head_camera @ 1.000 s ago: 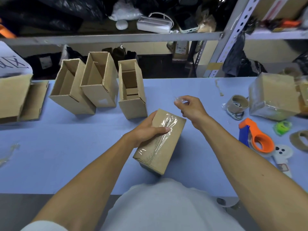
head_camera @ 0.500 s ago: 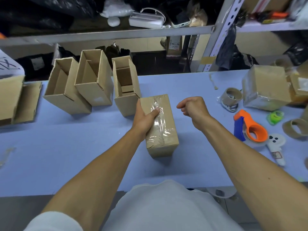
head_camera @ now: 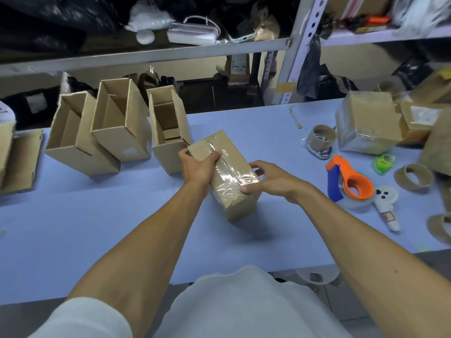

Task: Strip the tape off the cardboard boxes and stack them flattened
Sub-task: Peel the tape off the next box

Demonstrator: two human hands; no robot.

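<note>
The taped box (head_camera: 227,174) sits at the middle of the blue surface (head_camera: 97,228), tilted so its long top face runs from 11 o'clock to 5 o'clock. The left hand (head_camera: 199,167) grips its far end, thumb curled over the top edge. The right hand (head_camera: 271,180) wraps its near end, thumb pressed flat on the clear tape (head_camera: 230,176); neither grip has yet lifted a tape edge, as far as can be seen.

To do this step well, the person should probably hold the left grip firm, work a thumbnail under a tape end, and peel low and slow along the seam so the film comes off whole without tearing the paper face.

The box is plain brown corrugated card, matte and sharp-cornered. The tape is thin, glossy and wrinkled, catching the light. At 10 o'clock stand three open boxes (head_camera: 122,123) of the same card, leaning together. At 3 o'clock lies an orange and blue tape dispenser (head_camera: 351,184), smooth plastic with a rounded loop.
</note>
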